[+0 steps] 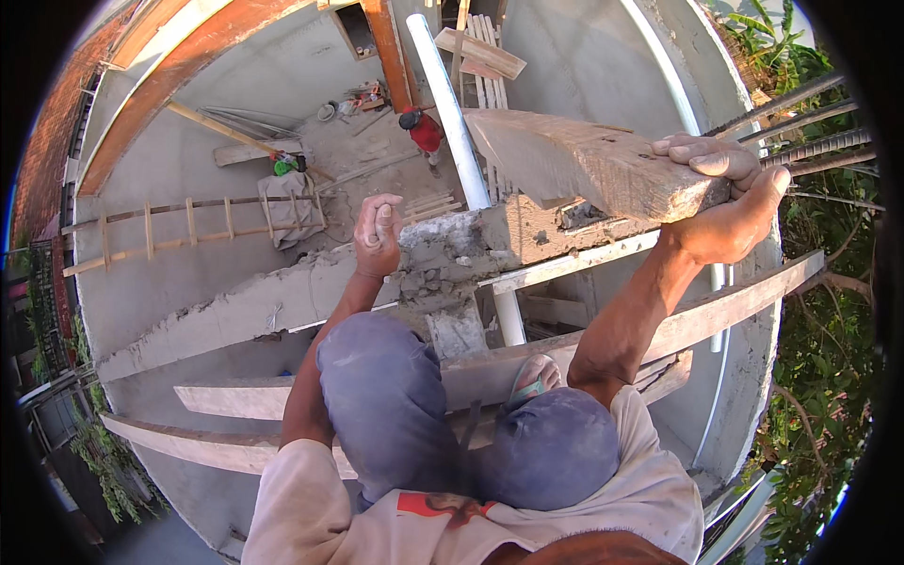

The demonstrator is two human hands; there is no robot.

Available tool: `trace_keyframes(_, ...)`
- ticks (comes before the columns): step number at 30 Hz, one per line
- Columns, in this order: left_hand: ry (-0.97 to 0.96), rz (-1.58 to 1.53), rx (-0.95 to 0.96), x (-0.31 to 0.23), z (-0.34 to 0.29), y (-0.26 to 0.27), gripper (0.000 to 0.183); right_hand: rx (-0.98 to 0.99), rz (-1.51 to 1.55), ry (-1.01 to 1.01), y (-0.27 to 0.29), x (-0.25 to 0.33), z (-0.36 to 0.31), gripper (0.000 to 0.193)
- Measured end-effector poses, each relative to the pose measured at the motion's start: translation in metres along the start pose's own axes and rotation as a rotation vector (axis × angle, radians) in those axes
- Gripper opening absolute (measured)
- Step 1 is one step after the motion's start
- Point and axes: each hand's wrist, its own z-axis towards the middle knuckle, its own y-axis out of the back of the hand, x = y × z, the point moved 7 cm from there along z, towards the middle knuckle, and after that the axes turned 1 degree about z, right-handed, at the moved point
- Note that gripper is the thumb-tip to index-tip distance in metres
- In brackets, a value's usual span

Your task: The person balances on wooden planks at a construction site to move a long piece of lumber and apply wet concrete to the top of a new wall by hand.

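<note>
My right hand [730, 193] grips the near right end of a thick, rough wooden plank [603, 169], thumb on one side and fingers over the top. The plank lies over a wall top coated in wet grey mortar [452, 250] and stretches away to the far left. Left of that mortar, my left hand [377, 235] is raised with its fingers curled closed. Whatever those fingers may hold is hidden. Below the plank, a pale wooden strip [574, 264] runs along the wall's edge.
Long boards [499, 372] cross beneath my knees, with a sandalled foot [537, 375] on them. A white pipe [447, 104] rises ahead. Bare steel bars [800, 132] jut in at right. Far below, a person in red [424, 132] stands near a wooden ladder [188, 226].
</note>
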Motion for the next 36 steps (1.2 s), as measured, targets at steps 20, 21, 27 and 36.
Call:
trace_keyframes(20,0.107,0.211,0.548,-0.124,0.055,0.027,0.065,0.132,0.025,0.034,0.027,0.128,0.045,0.067)
trace_keyframes(21,0.046,0.128,0.531,-0.161,0.066,0.021,0.067,0.16,0.032,0.05,0.025,0.143,0.052,0.066)
trace_keyframes(27,-0.216,-0.317,0.559,-0.358,0.092,-0.054,0.085,0.261,0.024,-0.011,0.018,0.229,0.099,0.065)
trace_keyframes(36,-0.608,-0.421,0.704,-0.531,0.136,-0.06,0.122,0.213,0.029,-0.081,-0.019,0.363,0.145,0.077)
